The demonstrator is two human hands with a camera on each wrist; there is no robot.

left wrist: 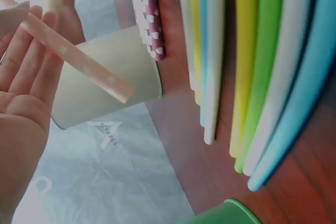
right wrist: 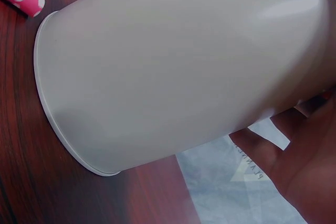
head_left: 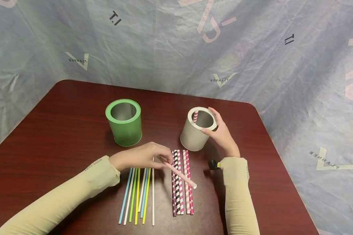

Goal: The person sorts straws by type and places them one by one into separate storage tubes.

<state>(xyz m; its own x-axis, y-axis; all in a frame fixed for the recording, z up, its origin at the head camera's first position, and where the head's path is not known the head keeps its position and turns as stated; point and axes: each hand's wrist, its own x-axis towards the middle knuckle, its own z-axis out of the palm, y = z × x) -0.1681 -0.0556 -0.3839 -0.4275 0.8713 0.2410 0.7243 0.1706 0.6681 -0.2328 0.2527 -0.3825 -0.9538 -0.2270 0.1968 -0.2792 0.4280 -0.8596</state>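
My left hand (head_left: 147, 156) pinches a pale pink paper straw (head_left: 180, 175) between thumb and fingers, over the row of patterned straws. White stars show on this straw (left wrist: 79, 59) in the left wrist view. With thumb at the near rim and fingers around the far side, my right hand (head_left: 223, 133) holds a white can (head_left: 191, 138). A pink-and-white striped straw (head_left: 195, 116) stands inside that can. In the right wrist view the can's side (right wrist: 173, 72) fills most of the picture, its base edge close to the table.
Several patterned paper straws (head_left: 177, 195) lie side by side below the white can. Left of them are several thin plain straws (head_left: 136, 195) in blue, white, green and yellow. A green can (head_left: 126, 130) stands at the back left. Behind the dark red table (head_left: 61, 130) hangs a grey printed cloth (head_left: 153, 49).
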